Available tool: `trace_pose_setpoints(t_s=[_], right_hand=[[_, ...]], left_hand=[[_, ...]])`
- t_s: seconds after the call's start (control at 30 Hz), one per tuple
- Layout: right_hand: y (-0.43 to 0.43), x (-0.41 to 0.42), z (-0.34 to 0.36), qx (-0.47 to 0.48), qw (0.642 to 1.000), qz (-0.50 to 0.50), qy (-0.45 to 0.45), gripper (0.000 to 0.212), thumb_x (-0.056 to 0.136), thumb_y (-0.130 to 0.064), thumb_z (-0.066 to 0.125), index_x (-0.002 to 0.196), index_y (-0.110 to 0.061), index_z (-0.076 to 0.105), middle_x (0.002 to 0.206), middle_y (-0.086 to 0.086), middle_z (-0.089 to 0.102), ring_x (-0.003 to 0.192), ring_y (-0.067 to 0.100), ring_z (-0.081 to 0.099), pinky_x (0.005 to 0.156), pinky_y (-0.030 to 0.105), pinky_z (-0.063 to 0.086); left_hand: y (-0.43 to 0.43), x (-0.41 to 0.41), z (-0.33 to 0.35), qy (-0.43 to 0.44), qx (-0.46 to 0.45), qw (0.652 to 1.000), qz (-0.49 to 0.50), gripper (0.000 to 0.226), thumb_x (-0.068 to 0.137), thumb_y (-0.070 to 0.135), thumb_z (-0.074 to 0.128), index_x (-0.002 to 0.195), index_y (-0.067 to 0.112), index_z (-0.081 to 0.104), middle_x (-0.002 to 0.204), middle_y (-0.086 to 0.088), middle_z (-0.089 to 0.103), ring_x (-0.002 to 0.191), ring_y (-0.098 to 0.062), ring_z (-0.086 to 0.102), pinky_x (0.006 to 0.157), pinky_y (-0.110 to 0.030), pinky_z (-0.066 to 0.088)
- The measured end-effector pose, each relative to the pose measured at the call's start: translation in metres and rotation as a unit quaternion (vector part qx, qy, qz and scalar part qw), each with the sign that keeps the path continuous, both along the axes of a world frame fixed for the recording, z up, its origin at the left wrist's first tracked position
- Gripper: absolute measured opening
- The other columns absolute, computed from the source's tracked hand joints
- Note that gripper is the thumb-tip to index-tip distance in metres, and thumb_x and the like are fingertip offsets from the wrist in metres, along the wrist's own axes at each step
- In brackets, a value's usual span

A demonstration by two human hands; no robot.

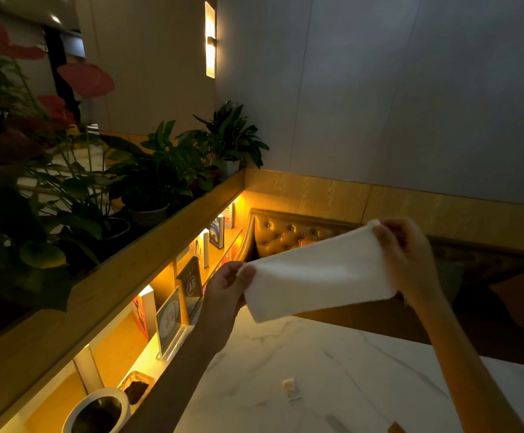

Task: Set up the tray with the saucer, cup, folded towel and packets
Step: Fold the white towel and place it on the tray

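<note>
A white towel (pixel 316 276) is stretched in the air above the marble table (pixel 285 364), folded into a long band. My left hand (pixel 226 289) pinches its lower left end, and my right hand (pixel 407 254) pinches its upper right end. One small packet (pixel 291 388) lies flat on the table below the towel. A brown corner of something (pixel 395 428) shows at the bottom edge. No tray, saucer or cup is in view.
A lit wooden shelf (pixel 160 307) with books and a sign stand runs along the table's left side, with potted plants (pixel 160 173) on top. A white round pot (pixel 98 410) stands at the lower left. A tufted leather bench (pixel 285 232) lies behind the table.
</note>
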State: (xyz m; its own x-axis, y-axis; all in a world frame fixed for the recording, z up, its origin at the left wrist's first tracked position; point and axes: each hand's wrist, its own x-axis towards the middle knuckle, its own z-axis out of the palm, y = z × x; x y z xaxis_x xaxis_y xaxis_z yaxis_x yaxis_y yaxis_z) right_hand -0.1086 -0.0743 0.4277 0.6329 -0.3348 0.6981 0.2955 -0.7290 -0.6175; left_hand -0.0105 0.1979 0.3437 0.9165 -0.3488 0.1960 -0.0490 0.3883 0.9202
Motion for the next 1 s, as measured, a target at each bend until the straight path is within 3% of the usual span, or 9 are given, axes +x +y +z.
trace_pose_setpoints(t_s=[0.07, 0.13, 0.27, 0.33, 0.5, 0.63, 0.8, 1.0], right_hand=[[0.005, -0.004, -0.030, 0.039, 0.999, -0.028, -0.010, 0.016, 0.093, -0.036, 0.054, 0.106, -0.028, 0.050, 0.096, -0.014, 0.060, 0.080, -0.004, 0.063, 0.054, 0.017, 0.051], [0.006, -0.007, -0.055, 0.099, 0.994, -0.056, 0.006, 0.015, 0.093, -0.038, 0.055, 0.105, -0.031, 0.051, 0.094, -0.015, 0.060, 0.080, 0.000, 0.064, 0.058, 0.020, 0.051], [0.009, -0.015, -0.094, 0.222, 0.971, -0.091, 0.023, 0.023, 0.090, -0.042, 0.058, 0.107, -0.027, 0.056, 0.094, -0.009, 0.064, 0.084, 0.017, 0.067, 0.061, 0.031, 0.056], [0.015, -0.019, -0.105, 0.239, 0.964, -0.110, 0.027, 0.027, 0.089, -0.044, 0.058, 0.108, -0.025, 0.057, 0.094, -0.008, 0.063, 0.084, 0.016, 0.065, 0.060, 0.028, 0.053], [0.059, -0.029, -0.116, 0.259, 0.953, -0.154, 0.029, 0.018, 0.090, -0.043, 0.056, 0.101, -0.029, 0.052, 0.089, -0.016, 0.058, 0.084, 0.012, 0.062, 0.060, 0.021, 0.047], [0.129, -0.035, -0.130, 0.262, 0.958, -0.108, 0.043, 0.018, 0.087, -0.045, 0.059, 0.100, -0.034, 0.051, 0.095, -0.013, 0.062, 0.085, 0.009, 0.066, 0.063, 0.024, 0.057], [0.173, -0.038, -0.139, 0.267, 0.960, -0.090, 0.008, 0.017, 0.081, -0.046, 0.059, 0.095, -0.037, 0.057, 0.093, -0.016, 0.067, 0.089, 0.001, 0.065, 0.075, 0.024, 0.058], [0.176, -0.046, -0.148, 0.318, 0.944, -0.082, 0.000, 0.013, 0.081, -0.038, 0.064, 0.092, -0.040, 0.058, 0.092, -0.020, 0.068, 0.091, 0.006, 0.067, 0.077, 0.027, 0.059]], left_hand=[[-0.002, -0.002, -0.006, -0.007, 0.033, 0.996, 0.078, 0.020, 0.084, 0.031, 0.068, 0.098, 0.017, 0.066, 0.101, -0.009, 0.068, 0.093, -0.025, 0.069, 0.069, -0.030, 0.060], [-0.001, -0.003, -0.013, 0.002, 0.067, 0.992, 0.112, 0.009, 0.086, 0.026, 0.069, 0.094, 0.024, 0.068, 0.097, -0.004, 0.070, 0.092, -0.023, 0.070, 0.066, -0.026, 0.059], [0.005, -0.009, -0.030, 0.083, 0.061, 0.994, 0.048, 0.024, 0.086, 0.021, 0.069, 0.110, 0.016, 0.066, 0.110, -0.006, 0.068, 0.101, -0.023, 0.068, 0.077, -0.033, 0.060], [0.007, -0.014, -0.039, 0.094, 0.066, 0.992, 0.046, 0.026, 0.087, 0.020, 0.069, 0.112, 0.016, 0.064, 0.113, -0.007, 0.066, 0.103, -0.023, 0.067, 0.081, -0.036, 0.060], [-0.010, -0.036, -0.045, 0.046, 0.135, 0.973, 0.180, 0.018, 0.088, 0.023, 0.067, 0.104, 0.020, 0.059, 0.104, 0.000, 0.063, 0.100, -0.021, 0.063, 0.085, -0.043, 0.058], [-0.033, -0.069, -0.042, -0.034, 0.149, 0.970, 0.190, 0.014, 0.089, 0.022, 0.067, 0.097, 0.027, 0.057, 0.090, 0.011, 0.063, 0.089, -0.010, 0.063, 0.082, -0.033, 0.057], [-0.041, -0.099, -0.044, -0.082, 0.139, 0.971, 0.177, 0.019, 0.088, 0.021, 0.067, 0.095, 0.037, 0.060, 0.088, 0.023, 0.068, 0.091, 0.008, 0.065, 0.072, -0.005, 0.052], [-0.038, -0.108, -0.054, -0.073, 0.134, 0.972, 0.177, 0.022, 0.085, 0.017, 0.070, 0.090, 0.038, 0.064, 0.083, 0.023, 0.070, 0.093, 0.008, 0.064, 0.068, 0.000, 0.048]])
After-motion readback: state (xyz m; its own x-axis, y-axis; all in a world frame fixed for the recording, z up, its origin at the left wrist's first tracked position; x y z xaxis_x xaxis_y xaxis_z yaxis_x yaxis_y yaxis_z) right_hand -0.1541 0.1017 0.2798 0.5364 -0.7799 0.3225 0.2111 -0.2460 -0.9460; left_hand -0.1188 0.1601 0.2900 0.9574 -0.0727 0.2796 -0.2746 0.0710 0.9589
